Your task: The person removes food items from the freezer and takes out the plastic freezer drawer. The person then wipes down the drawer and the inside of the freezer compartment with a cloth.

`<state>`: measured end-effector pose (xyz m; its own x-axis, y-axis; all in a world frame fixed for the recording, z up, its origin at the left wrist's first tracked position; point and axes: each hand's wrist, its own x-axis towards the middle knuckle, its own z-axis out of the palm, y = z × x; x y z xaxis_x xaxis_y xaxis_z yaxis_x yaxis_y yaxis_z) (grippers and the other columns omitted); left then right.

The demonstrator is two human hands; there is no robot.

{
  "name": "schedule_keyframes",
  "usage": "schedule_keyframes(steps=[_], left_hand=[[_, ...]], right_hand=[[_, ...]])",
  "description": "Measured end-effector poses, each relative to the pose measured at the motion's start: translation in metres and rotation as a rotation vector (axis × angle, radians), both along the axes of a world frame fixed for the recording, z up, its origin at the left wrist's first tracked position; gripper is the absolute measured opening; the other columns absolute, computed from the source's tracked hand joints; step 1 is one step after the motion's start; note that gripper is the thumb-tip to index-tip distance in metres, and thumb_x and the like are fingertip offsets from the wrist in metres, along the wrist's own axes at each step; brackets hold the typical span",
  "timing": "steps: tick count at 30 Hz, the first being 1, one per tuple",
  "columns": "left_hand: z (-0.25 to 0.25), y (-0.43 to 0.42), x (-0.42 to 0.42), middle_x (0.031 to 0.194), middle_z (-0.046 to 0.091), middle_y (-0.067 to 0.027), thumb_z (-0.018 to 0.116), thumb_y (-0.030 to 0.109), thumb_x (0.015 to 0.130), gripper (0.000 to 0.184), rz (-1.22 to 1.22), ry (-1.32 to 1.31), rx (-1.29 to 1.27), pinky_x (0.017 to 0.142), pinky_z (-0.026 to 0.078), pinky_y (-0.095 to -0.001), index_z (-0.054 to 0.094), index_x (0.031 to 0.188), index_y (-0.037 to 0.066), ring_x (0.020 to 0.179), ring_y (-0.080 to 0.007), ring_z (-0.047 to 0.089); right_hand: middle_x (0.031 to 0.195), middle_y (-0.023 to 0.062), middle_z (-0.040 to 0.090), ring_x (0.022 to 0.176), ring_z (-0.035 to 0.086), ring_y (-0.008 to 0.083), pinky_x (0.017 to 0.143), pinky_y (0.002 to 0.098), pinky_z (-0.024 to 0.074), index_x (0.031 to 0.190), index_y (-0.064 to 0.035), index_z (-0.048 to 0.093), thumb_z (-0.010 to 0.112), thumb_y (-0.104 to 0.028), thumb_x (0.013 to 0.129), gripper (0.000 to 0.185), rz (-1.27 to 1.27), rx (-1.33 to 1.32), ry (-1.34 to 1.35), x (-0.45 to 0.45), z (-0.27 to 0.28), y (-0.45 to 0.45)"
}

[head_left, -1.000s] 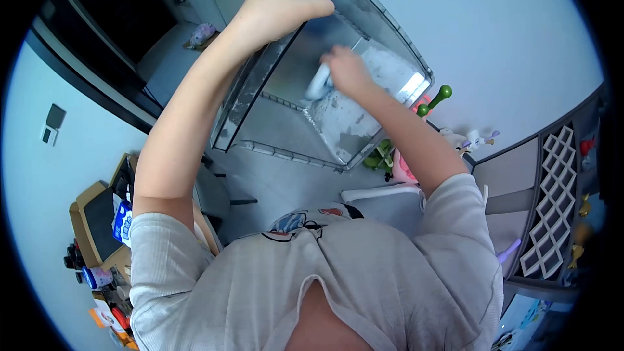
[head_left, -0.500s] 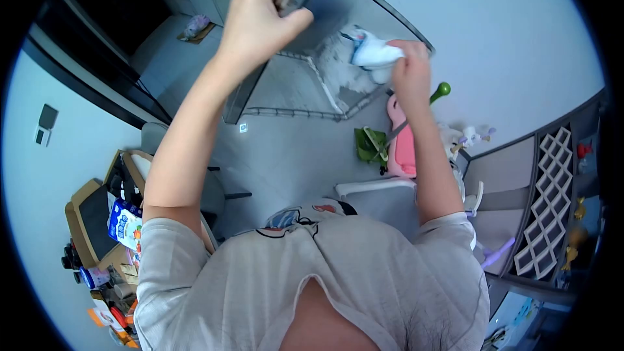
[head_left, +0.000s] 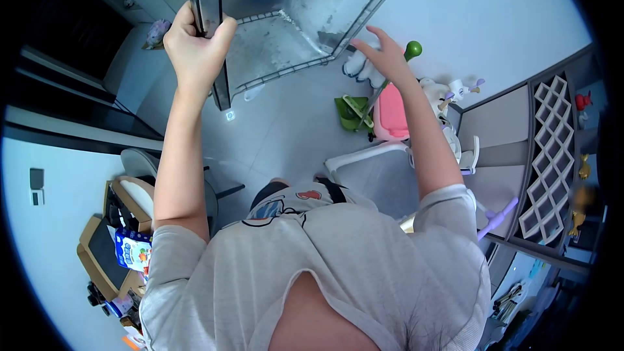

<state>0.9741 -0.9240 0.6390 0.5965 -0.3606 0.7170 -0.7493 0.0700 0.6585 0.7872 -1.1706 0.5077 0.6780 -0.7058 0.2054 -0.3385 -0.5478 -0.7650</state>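
My left hand (head_left: 198,49) is closed on the dark-framed left edge of a large clear bin (head_left: 216,84), which is tilted, with whitish smears on its transparent walls. At the bin's right corner, my right hand (head_left: 383,58) has its thumb and fingers spread, and no object shows between them. Just below that hand is a white and blue cloth (head_left: 356,65); whether it touches the hand or anything beneath is hard to see.
Beyond the bin's lower right are a green object (head_left: 353,114) and a pink seat (head_left: 391,117). A lattice-front cabinet (head_left: 549,156) stands right. At lower left are a grey chair (head_left: 138,164) and an open cardboard box (head_left: 97,266) beside a blue and white packet (head_left: 133,250).
The bin and my left hand have moved left in view. My right hand has gone from rubbing inside the bin with the cloth to outside its right corner, and its fingers have opened.
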Motion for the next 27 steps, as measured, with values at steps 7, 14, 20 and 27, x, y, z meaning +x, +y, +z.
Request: schedule_keyframes(steps=[7,14,20,27], left_hand=[[-0.006,-0.027,0.030,0.054,0.046,0.0076,0.069,0.005,0.070,0.021,-0.120,0.052,-0.097,0.048,0.033,-0.0162,0.049,0.065,0.006,0.052,0.0011,0.039],[-0.008,-0.041,0.084,0.049,0.042,0.0040,0.072,0.005,0.062,0.031,-0.083,-0.246,0.036,0.045,0.031,-0.0170,0.040,0.061,0.004,0.049,-0.0011,0.034],[0.003,-0.041,0.144,0.049,0.040,-0.0032,0.076,0.009,0.055,0.035,-0.174,-0.408,0.108,0.043,0.035,-0.0240,0.041,0.058,0.005,0.044,-0.0124,0.041],[-0.017,-0.039,0.195,0.065,0.053,-0.0040,0.072,0.020,0.043,0.032,-0.600,-0.920,0.289,0.046,0.040,-0.0300,0.047,0.060,0.009,0.054,-0.0230,0.052]], right_hand=[[0.095,0.0252,0.065,0.095,0.061,0.0392,0.083,0.0418,0.0461,0.103,0.0027,0.061,0.058,-0.039,0.086,0.045,-0.067,0.023,0.018,0.059,-0.003,-0.055],[0.088,0.0218,0.066,0.086,0.064,0.0320,0.078,0.0390,0.0474,0.098,0.0036,0.065,0.061,-0.036,0.085,0.042,-0.021,0.064,-0.047,0.118,-0.022,-0.078],[0.086,0.0193,0.067,0.081,0.064,0.0282,0.074,0.0370,0.0474,0.097,0.0042,0.065,0.062,-0.033,0.085,0.039,-0.091,0.051,-0.205,0.187,-0.015,-0.072],[0.109,0.0207,0.059,0.104,0.056,0.0293,0.089,0.0377,0.0430,0.111,0.0011,0.057,0.052,-0.015,0.088,0.028,-0.014,0.063,-0.449,0.223,-0.059,-0.094]])
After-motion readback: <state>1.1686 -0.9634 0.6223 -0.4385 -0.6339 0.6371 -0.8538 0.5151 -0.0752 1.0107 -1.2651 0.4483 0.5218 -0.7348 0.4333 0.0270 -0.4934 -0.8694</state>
